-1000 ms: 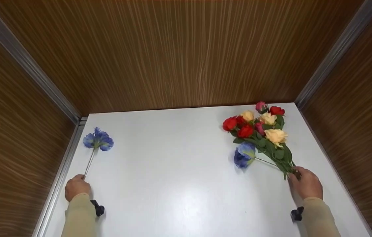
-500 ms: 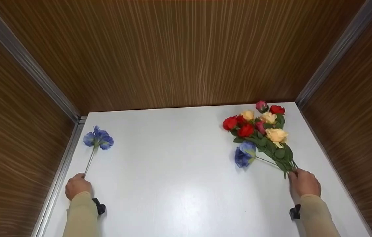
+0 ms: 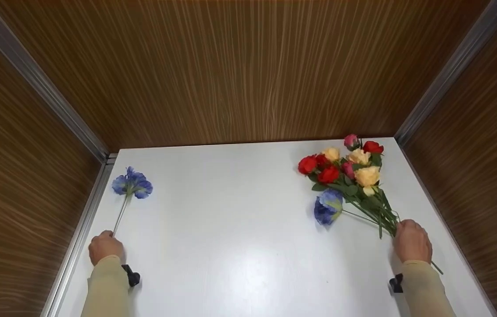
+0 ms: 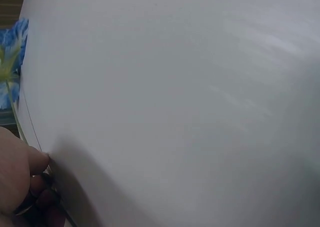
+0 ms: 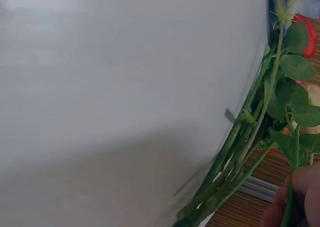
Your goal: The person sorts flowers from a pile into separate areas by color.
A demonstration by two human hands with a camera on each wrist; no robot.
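Note:
My left hand (image 3: 105,247) pinches the thin stem of a blue flower (image 3: 132,184), which lies at the table's left side, bloom pointing away. In the left wrist view, curled fingers (image 4: 37,162) surround the stem. At right, my right hand (image 3: 413,242) is at the stem end of a bunch of red, pink and cream roses (image 3: 328,175). The right wrist view shows it pinching one leafy green rose stem (image 5: 295,152), apart from the bundled stems (image 5: 240,159). Its tail emerges beside my wrist. Which bloom it bears is unclear. A second blue flower (image 3: 328,207) lies against the bunch.
The white table (image 3: 230,211) is bounded by a wood-grain back panel (image 3: 248,75) and side panels (image 3: 486,154), joined by metal corner rails (image 3: 446,66). Small black devices (image 3: 130,276) sit on both wrists.
The leafy stem shifts out of the bunch in my right hand, and its tail now shows beyond the wrist. The large cream rose moves slightly away from me. My left hand hardly moves.

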